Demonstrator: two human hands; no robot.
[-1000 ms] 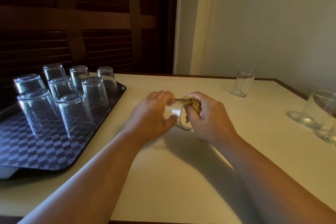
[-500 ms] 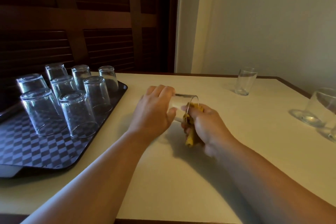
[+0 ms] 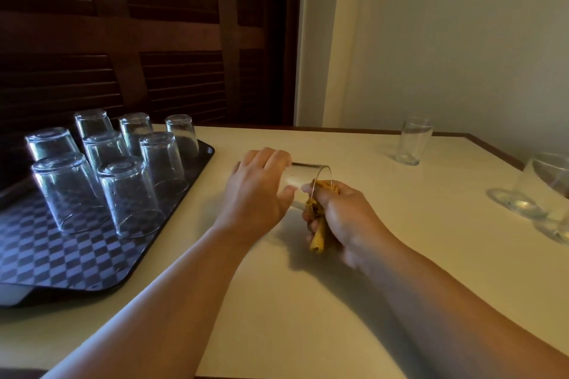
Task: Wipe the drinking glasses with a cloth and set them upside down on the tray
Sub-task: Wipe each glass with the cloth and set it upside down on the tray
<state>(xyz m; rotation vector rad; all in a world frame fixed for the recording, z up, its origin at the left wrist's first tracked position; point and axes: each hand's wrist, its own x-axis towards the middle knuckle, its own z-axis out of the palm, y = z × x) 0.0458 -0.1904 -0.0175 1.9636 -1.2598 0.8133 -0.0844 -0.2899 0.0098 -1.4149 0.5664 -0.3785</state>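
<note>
- Head cam, person mid-wipe: left hand (image 3: 258,191) is gripping a glass (image 3: 303,175) on its side low over the table (image 3: 308,301), fingers curled round the base end. Right hand (image 3: 345,215) is clutching a yellow cloth (image 3: 318,224), fingers closed on it, working it at the glass mouth.
- Risk: smooth glass in a one-hand grip is prone to slipping. A hard twist of the cloth could be prying it loose, sending it dropping or rolling.
- Risk: thin rim is taking the pressure, so pushing too hard could be chipping it.
- Risk: tray (image 3: 61,261) is looking crowded at the back. Setting this one down close to its neighbours could be knocking them over.
- Containers: tray is holding eight glasses (image 3: 127,194), all upside down, nothing in them.
- Held glass is carrying only a bit of cloth at its mouth.
- An upright glass (image 3: 414,141) is standing at the far side, well apart, prob. empty.
- More glassware (image 3: 545,188) is sitting at the right edge, cut off by the frame, so contents can't be told.
</note>
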